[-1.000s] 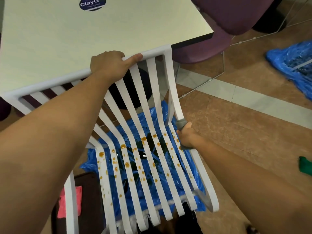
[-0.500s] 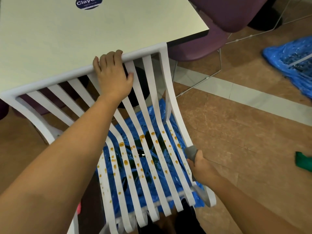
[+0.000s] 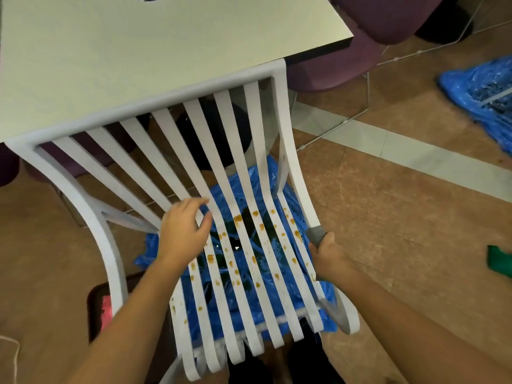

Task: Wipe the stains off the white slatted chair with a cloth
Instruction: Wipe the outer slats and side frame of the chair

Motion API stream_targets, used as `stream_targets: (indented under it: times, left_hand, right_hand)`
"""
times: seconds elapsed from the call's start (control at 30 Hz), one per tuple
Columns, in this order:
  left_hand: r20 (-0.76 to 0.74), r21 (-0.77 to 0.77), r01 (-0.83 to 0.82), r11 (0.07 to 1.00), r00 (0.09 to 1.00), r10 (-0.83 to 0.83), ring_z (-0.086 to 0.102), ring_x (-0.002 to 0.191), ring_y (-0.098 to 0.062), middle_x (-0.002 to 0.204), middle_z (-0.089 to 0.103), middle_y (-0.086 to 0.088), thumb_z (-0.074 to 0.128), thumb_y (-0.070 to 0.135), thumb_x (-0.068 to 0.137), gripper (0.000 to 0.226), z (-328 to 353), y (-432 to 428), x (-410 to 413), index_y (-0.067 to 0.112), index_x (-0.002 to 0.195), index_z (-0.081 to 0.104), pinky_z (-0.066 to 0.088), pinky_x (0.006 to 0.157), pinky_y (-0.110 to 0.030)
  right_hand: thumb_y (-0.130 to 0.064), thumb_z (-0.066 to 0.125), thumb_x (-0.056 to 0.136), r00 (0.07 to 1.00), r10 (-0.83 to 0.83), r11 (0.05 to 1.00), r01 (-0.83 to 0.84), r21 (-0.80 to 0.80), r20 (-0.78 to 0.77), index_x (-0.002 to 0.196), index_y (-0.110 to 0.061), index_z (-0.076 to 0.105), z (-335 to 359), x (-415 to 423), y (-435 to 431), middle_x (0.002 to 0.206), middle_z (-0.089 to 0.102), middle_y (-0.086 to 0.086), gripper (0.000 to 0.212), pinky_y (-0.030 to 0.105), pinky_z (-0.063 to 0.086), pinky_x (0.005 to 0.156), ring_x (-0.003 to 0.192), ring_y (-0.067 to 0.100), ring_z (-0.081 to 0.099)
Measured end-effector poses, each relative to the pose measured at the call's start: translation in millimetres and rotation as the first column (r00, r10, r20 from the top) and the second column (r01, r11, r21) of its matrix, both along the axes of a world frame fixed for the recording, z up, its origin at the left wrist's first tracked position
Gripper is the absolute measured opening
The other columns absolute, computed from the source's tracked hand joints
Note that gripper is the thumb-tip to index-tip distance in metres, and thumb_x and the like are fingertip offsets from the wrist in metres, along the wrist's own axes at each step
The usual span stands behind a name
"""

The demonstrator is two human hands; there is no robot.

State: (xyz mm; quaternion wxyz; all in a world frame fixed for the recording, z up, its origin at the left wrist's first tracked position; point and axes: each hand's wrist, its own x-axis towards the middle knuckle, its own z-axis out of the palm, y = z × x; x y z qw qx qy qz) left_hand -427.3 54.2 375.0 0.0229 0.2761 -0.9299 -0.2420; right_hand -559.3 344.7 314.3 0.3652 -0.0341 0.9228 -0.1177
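Observation:
The white slatted chair (image 3: 177,94) stands below me with its back rail against a table. Orange-brown stains (image 3: 237,218) dot the seat slats across their middle and front. My left hand (image 3: 184,231) lies over the left seat slats with its fingers loosely spread and holds nothing. Whether it touches the slats I cannot tell. My right hand (image 3: 328,254) grips a grey cloth (image 3: 315,234) and presses it against the chair's right side rail, beside the stained slats.
A pale table (image 3: 138,51) fills the top left, with purple chairs (image 3: 340,67) behind it. Blue plastic sheet (image 3: 243,275) lies under the chair, and another blue sheet (image 3: 482,90) at far right. A green object (image 3: 498,261) lies right, a dark tray with something pink (image 3: 104,311) lower left.
My left hand let go of the top back rail and came down onto the seat slats. My right hand slid the cloth down the right side rail.

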Motion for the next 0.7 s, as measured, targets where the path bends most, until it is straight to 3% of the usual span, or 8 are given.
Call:
stream_targets:
  times: [0.17,0.3,0.43,0.57,0.7]
  left_hand:
    - [-0.017,-0.086,-0.343,0.935,0.939,0.343,0.061,0.095,-0.028,0.102,0.071,-0.007,0.055,0.027,0.091,0.027,-36,14,146,0.013,0.106,0.073,0.048,0.083,-0.047]
    - [-0.026,-0.24,-0.58,0.779,0.805,0.592,0.056,0.104,-0.048,0.11,0.064,-0.028,0.052,0.032,0.087,0.045,-51,27,231,0.0,0.113,0.069,0.044,0.091,-0.057]
    - [0.173,0.034,-0.767,0.641,0.636,0.752,0.05,0.121,-0.049,0.129,0.054,-0.029,0.056,0.03,0.102,0.048,-56,31,242,0.003,0.141,0.048,0.044,0.1,-0.061]
    - [0.188,0.175,-0.765,0.62,0.644,0.742,0.061,0.102,-0.043,0.102,0.056,-0.01,0.035,0.042,0.107,0.049,-50,39,238,0.006,0.138,0.046,0.046,0.087,-0.05]
    - [0.176,0.241,-0.777,0.581,0.624,0.762,0.054,0.083,-0.029,0.086,0.055,-0.004,0.032,0.048,0.107,0.05,-48,43,243,0.009,0.133,0.049,0.045,0.08,-0.045]
  right_hand:
    - [-0.036,0.055,0.098,0.992,-0.127,0.984,0.124,-0.125,-0.016,0.117,-0.006,0.044,-7,-13,-17,0.106,0.063,0.02,0.037,0.042,0.051,0.08,0.095,0.037,0.063]
    - [-0.036,0.055,0.098,0.987,-0.139,0.976,0.123,-0.18,-0.078,0.109,-0.013,0.044,-11,-14,-21,0.095,0.065,0.017,0.028,0.045,0.056,0.075,0.083,0.035,0.066]
    - [-0.039,0.05,0.101,0.989,-0.08,0.965,0.046,-0.259,-0.122,0.102,-0.018,0.04,-6,-5,-8,0.088,0.065,0.011,0.023,0.042,0.056,0.065,0.07,0.027,0.065]
    - [-0.043,0.049,0.101,0.991,-0.081,0.963,0.051,-0.264,-0.105,0.094,-0.022,0.038,-3,20,13,0.079,0.064,0.008,0.024,0.036,0.05,0.052,0.061,0.024,0.063]
    - [-0.039,0.048,0.102,0.987,-0.116,0.972,0.089,-0.219,-0.114,0.091,-0.022,0.038,7,64,51,0.077,0.061,0.005,0.023,0.03,0.041,0.047,0.062,0.019,0.06]
